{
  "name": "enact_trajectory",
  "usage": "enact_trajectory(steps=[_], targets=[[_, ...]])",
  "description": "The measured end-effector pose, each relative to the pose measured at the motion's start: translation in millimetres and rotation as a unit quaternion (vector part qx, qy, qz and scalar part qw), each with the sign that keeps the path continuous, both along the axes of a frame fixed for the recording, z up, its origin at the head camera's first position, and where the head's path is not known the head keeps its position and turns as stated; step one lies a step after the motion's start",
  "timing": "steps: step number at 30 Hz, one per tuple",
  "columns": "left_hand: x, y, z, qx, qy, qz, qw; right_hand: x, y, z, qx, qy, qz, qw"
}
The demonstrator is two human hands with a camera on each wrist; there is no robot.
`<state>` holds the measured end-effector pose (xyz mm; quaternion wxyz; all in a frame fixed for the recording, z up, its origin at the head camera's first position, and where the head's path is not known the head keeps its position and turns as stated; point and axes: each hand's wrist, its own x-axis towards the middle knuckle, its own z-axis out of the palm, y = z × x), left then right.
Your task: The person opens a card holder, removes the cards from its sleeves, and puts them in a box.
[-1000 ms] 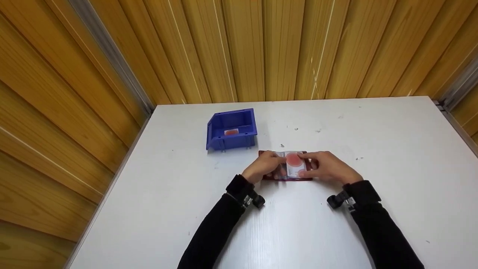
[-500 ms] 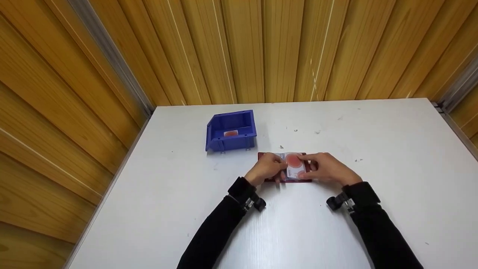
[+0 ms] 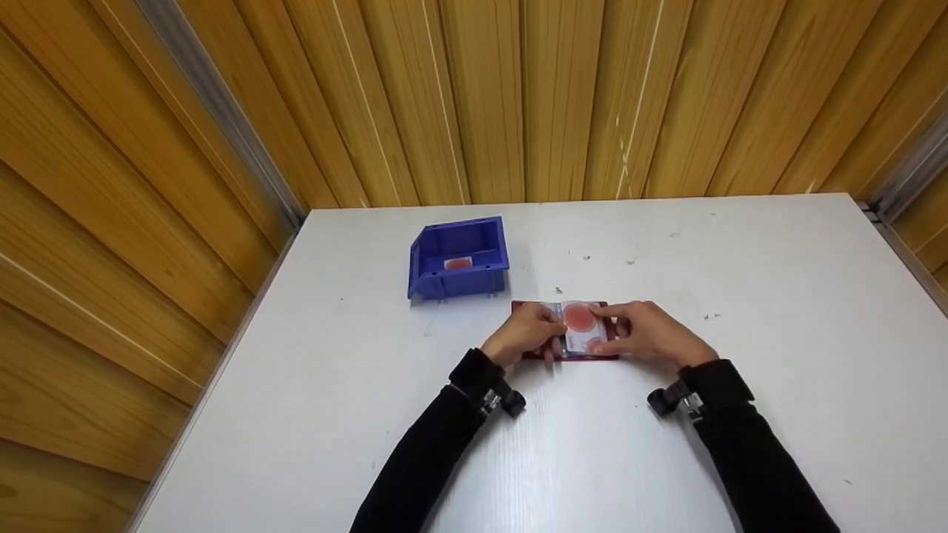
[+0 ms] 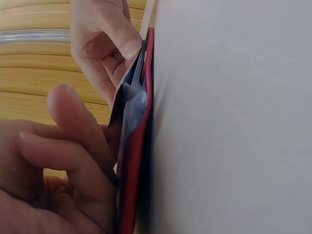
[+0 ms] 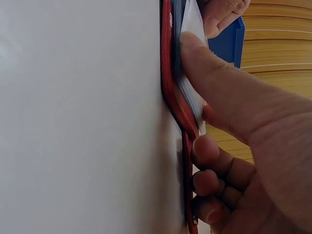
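A red card holder [image 3: 612, 357] with clear plastic sleeves [image 4: 134, 109] lies opened out on the table, in front of both hands. On its right half is a white card [image 3: 579, 339] with red circles. My right hand [image 3: 652, 332] pinches this card at its right side, thumb at the lower corner and index finger at the top. In the right wrist view the thumb lies on the card [image 5: 193, 22] over the stacked sleeves. My left hand [image 3: 524, 333] grips the sleeves at the holder's middle, its thumb reaching the card's left edge; its other fingers are partly hidden.
A blue open-front bin [image 3: 463, 283] stands behind and left of the holder, with a similar card [image 3: 458, 263] inside. The white table [image 3: 296, 370] ends at wood-look panels [image 3: 555, 104] at the back and left.
The white card has shifted slightly left toward the left thumb. Both hands stay at the holder, with the left fingers moving a little; the bin stays put.
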<state>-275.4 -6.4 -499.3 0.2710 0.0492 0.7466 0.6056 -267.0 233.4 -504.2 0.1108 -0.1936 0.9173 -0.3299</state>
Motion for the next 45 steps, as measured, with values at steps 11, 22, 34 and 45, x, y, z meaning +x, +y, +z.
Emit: enact_trajectory(steps=[11,22,34,45], targets=[[0.0,-12,0.3,-0.008,0.012,0.006,0.9999,0.9,0,-0.2,0.014,0.011,-0.001,1.000],[-0.6,-32,12.5,-0.058,0.043,-0.007,0.9974,1.1,1,-0.7,0.009,0.010,-0.002,1.000],[-1.8,-50,38.6,-0.055,0.050,0.004,0.9972,0.1,0,1.5,0.023,0.009,-0.001,1.000],[-9.4,-69,62.7,-0.015,0.064,0.018,0.9977,0.5,-1,-0.8,0.015,0.011,0.003,1.000]])
